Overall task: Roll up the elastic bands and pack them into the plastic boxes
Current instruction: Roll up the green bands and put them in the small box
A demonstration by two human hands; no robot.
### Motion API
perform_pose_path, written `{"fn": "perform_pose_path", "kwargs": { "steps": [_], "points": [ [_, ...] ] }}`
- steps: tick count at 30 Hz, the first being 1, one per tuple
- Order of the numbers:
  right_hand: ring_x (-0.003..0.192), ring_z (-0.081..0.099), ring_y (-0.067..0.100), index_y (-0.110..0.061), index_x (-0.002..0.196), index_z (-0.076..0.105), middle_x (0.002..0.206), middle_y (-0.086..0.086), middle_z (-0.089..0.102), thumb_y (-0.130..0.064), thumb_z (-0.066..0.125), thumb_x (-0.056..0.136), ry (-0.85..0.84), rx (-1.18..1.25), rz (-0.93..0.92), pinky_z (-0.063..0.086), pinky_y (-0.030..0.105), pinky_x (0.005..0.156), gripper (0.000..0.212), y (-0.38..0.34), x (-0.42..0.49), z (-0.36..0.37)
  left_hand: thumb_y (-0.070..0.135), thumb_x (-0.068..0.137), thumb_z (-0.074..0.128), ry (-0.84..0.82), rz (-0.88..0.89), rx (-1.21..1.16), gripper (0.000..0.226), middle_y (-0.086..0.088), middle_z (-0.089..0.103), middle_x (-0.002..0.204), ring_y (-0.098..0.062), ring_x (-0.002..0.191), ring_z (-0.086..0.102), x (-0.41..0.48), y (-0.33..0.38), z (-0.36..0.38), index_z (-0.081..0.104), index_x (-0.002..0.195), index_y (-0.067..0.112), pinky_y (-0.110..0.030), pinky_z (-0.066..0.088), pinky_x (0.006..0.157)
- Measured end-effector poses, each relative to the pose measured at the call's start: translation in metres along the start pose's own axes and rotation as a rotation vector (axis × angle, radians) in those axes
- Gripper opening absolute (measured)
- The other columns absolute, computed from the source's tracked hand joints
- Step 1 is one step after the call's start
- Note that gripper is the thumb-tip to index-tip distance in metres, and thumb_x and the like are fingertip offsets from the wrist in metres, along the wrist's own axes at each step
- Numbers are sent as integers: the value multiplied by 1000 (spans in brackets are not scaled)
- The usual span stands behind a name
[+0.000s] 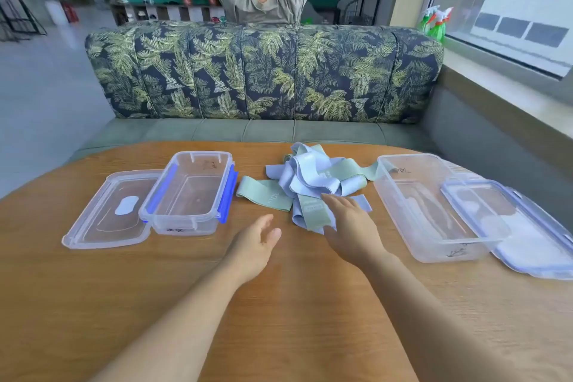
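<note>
A loose heap of pale blue and pale green elastic bands (313, 183) lies unrolled in the middle of the wooden table (279, 304). One green band (263, 195) stretches flat to the heap's left. An empty clear plastic box with blue clips (189, 192) stands left of the heap, and a larger empty clear box (431, 208) stands to its right. My right hand (350, 226) lies palm down on the near edge of the heap, fingers spread. My left hand (254, 242) hovers open over the bare table just in front of the bands, holding nothing.
A clear lid (108, 214) lies flat beside the left box. A second lid with bluish rim (521, 226) leans on the right box. Behind the table runs a leaf-patterned sofa back (263, 71), with a person seated beyond it, arms raised. A window ledge is on the right.
</note>
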State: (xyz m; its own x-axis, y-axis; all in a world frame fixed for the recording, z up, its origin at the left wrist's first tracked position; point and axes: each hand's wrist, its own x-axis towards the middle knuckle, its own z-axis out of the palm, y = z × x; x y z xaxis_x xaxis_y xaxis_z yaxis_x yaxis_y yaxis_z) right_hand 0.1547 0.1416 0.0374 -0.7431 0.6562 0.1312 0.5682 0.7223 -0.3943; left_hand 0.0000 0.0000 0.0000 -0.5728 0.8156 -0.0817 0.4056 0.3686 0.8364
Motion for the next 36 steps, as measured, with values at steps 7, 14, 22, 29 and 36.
{"fn": "perform_pose_path", "kwargs": {
  "steps": [7,14,22,29,36],
  "points": [
    [126,43,20,-15,122,53,126,-2,55,-11,52,83,-113,-279,-241,38,29,81,39,0,28,22,34,96,51,-27,-30,92,50,2,47,143,-13,135,39,9,-14,6,40,144,23,-38,32,113],
    [83,50,20,-21,76,42,82,-6,48,-9,45,87,-92,-148,-154,31,31,53,16,11,25,31,34,98,50,-61,-19,123,51,2,42,145,-10,137,31,4,-11,6,34,146,29,-31,28,113],
    [69,50,19,-18,103,72,68,-4,58,-13,51,94,123,329,60,41,32,62,23,-10,62,-34,37,98,49,-118,-49,150,54,-1,29,155,-14,142,27,-3,-5,4,31,148,28,-36,27,115],
    [56,31,12,7,75,58,60,4,38,-2,52,89,108,395,-110,26,27,53,18,-34,82,-103,35,98,50,-165,-100,32,55,2,35,152,-9,139,32,-9,7,-5,31,148,23,-24,28,110],
    [67,50,19,-26,72,69,73,15,60,0,54,85,19,464,-175,49,41,63,32,-51,82,-139,34,97,52,-112,-127,-48,45,5,52,137,-6,121,50,-11,31,-21,45,138,19,-23,39,100]
  ]
}}
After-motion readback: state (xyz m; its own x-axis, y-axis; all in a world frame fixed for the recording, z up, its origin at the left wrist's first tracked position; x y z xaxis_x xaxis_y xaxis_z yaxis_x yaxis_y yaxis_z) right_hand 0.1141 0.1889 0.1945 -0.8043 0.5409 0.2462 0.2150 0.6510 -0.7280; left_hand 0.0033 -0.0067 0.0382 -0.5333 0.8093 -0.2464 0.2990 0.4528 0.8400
